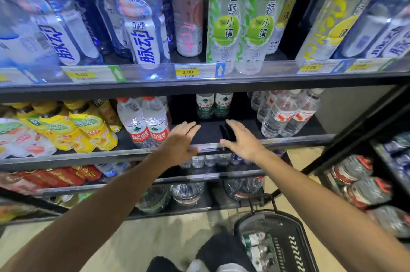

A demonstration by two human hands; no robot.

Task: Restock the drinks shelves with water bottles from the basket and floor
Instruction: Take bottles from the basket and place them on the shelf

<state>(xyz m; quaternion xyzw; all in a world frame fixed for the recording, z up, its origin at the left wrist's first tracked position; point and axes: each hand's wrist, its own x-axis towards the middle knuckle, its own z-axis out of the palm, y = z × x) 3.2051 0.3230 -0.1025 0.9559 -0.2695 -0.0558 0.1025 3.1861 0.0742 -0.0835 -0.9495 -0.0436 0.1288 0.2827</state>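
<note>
Both hands reach into a bare gap on the middle shelf [221,131], holding nothing. Left hand [180,141] flat, fingers straight and close together, over the shelf's front edge. Right hand [240,138] just beside it, fingers straight and slightly spread. Two green-label bottles [214,105] stand far back in the gap. Red-label water bottles [144,123] to the left, more water bottles [288,114] to the right. Basket [277,243] on the floor near right, bottles lying inside.
</note>
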